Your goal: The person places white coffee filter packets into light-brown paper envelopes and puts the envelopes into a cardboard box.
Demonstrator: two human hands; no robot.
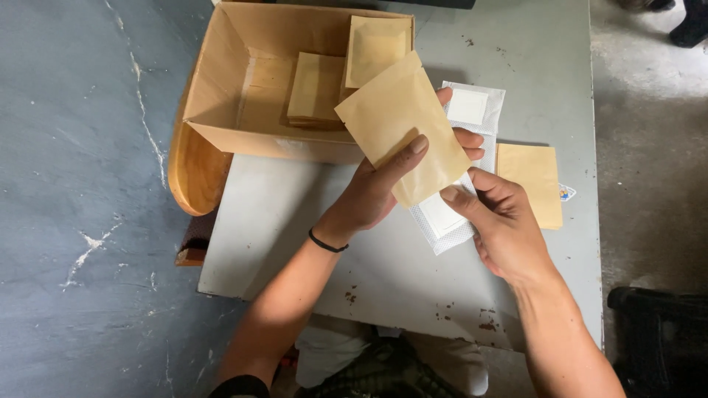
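1. Standing over the grey metal counter [295, 221], a person holds one flat tan paper pouch [402, 125] up in both hands, just in front of the open brown cardboard box [221, 96].
2. The left hand [372, 191] has its grip clamped on the pouch's lower edge, thumb across the front; the right hand [501, 221] pinches the pouch's bottom corner, and a white quilted sachet [442, 217] lies behind the pouch against the fingers.
3. Whether the sachet is partly inside the pouch or only behind it, I cannot tell.
4. Count inside the box: one short stack of tan pouches [316, 88] lying flat, and one tan pouch [377, 48] leaning upright beside it.
5. Right of the box on the counter: a second white sachet [472, 107] and one loose tan pouch [531, 180], so by my judgement little is packed and most lies waiting.
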